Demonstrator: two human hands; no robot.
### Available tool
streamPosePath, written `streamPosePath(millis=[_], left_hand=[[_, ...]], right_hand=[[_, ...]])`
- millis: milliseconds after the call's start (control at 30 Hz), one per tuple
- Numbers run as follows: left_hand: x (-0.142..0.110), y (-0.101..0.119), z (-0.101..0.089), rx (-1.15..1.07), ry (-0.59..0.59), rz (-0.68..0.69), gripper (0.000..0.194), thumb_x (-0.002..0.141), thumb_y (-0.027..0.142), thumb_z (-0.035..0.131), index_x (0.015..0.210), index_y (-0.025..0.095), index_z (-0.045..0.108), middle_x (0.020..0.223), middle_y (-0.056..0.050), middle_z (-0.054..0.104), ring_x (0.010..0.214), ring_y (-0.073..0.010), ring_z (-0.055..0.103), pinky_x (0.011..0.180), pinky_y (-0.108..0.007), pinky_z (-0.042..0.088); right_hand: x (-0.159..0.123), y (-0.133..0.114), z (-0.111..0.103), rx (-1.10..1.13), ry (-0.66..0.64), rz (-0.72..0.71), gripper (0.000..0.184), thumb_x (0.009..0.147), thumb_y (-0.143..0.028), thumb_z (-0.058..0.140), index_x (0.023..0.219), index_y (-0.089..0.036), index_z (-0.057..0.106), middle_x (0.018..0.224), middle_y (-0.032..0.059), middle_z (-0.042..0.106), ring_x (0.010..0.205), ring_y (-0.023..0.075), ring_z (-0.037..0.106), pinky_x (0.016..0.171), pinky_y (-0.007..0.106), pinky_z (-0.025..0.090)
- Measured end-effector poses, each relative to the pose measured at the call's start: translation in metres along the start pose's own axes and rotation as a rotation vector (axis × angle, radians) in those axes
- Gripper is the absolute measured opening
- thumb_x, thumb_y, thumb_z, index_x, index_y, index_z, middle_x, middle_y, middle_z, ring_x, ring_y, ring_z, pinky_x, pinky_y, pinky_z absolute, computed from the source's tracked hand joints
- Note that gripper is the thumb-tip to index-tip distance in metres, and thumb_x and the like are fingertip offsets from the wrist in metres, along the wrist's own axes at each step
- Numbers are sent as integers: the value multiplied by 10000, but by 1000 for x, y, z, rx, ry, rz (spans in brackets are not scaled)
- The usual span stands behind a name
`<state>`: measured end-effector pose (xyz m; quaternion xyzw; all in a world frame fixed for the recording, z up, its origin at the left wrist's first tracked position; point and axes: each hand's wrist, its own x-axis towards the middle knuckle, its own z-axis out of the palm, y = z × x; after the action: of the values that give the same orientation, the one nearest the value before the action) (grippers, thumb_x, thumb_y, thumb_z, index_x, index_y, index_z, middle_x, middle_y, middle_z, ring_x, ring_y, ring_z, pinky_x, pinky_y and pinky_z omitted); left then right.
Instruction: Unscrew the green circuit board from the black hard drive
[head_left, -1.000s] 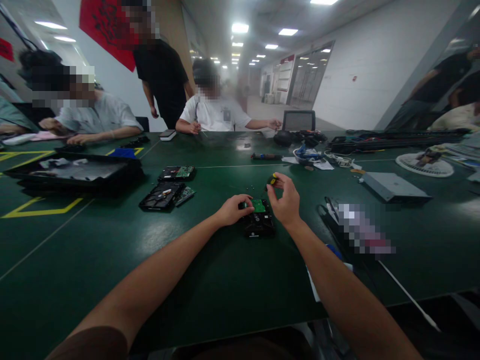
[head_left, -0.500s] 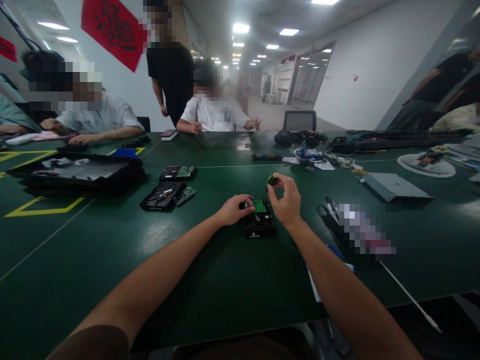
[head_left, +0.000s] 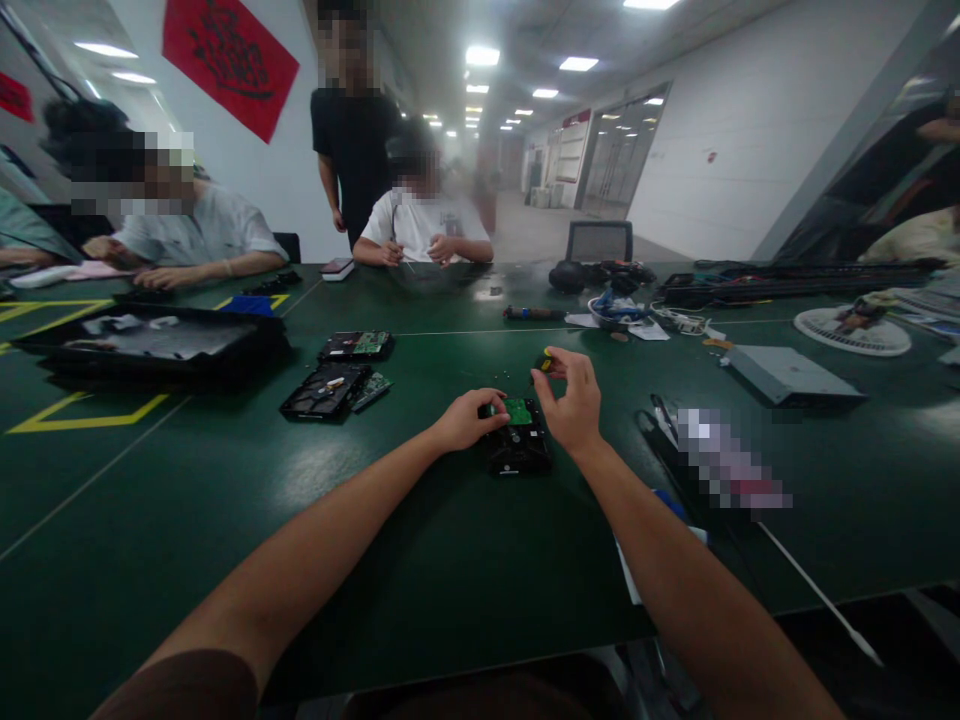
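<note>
A black hard drive (head_left: 517, 445) with a green circuit board (head_left: 517, 410) on top lies on the green table (head_left: 420, 560) in front of me. My left hand (head_left: 466, 420) grips its left edge with curled fingers. My right hand (head_left: 571, 400) hovers over its right side, fingers pinched round a small screwdriver with a yellow and black handle (head_left: 543, 362), held upright with its tip down at the board.
Two more opened hard drives (head_left: 330, 388) (head_left: 355, 346) lie to the left, beside a black tray (head_left: 150, 345). A grey flat box (head_left: 784, 372), a white fan (head_left: 851, 330) and cables sit at the right. Three other people are at the far side.
My hands stay on the drive; the right fingers shift slightly on the screwdriver handle. Across the table the seated person drew an arm back in, and the standing person moved right.
</note>
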<state>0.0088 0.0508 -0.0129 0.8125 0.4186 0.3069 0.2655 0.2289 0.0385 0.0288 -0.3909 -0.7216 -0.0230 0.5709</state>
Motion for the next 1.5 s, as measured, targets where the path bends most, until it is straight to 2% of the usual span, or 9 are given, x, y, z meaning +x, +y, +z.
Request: streamPosePath(millis=[200,433,567,733,900,1133,1333,1500], left_hand=[[0,-1,1,14,6,-1,149,885,357,690,964,231,700,1316,-64,657,1205,-258,603,1091,-456,419],[0,-1,1,9,7,5,143,881,349,695,955,227,697,1317,-71,656,1206,-258,604,1092,-464,420],[0,1,1,6,7,-9,143,882,353,690,954,229,696,1326,-70,652,1212,-261,602,1095,-464,421],[0,0,0,5,8,1,142,880,350,694,954,228,700,1314,-67,657,1214,-260,604,1096,-457,418],[-1,1,-1,-13,10,10,132,881,336,695,945,220,699,1303,-77,662,1210,-256,609,1101,-451,417],[-1,4,-2,-6,6,-9,138,883,346,689,942,222,697,1308,-73,664,1209,-255,615,1105,-439,422],[-1,0,-1,6,9,2,141,883,361,689,949,237,697,1308,-55,662,1215,-260,607,1112,-454,416],[-1,-1,0,15,10,7,141,884,360,686,953,238,695,1315,-55,658,1217,-260,603,1110,-458,415]], right_hand=[[-1,4,4,9,50,22,436,920,-257,626,1333,-232,488,1202,118,609,985,240,669,835,450,626],[-1,2,1,3,-8,21,432,937,-255,602,1355,-262,496,1205,109,592,961,229,657,849,458,622],[-2,4,4,8,27,27,460,921,-236,607,1361,-240,474,1238,128,589,1007,243,661,863,465,617],[-2,8,5,36,37,79,462,914,-269,639,1345,-235,475,1184,113,629,964,234,678,816,440,632],[1,3,2,-13,33,42,466,920,-287,633,1369,-244,513,1216,127,590,1018,254,648,798,448,635],[-1,5,6,-31,1,33,500,957,-280,568,1444,-255,458,1268,129,619,1053,269,665,886,505,614],[-3,9,6,2,30,48,427,942,-301,617,1352,-253,506,1233,116,639,962,241,683,826,453,631],[-1,3,2,-23,2,12,416,949,-272,593,1357,-270,514,1231,110,621,1014,252,663,838,459,626]])
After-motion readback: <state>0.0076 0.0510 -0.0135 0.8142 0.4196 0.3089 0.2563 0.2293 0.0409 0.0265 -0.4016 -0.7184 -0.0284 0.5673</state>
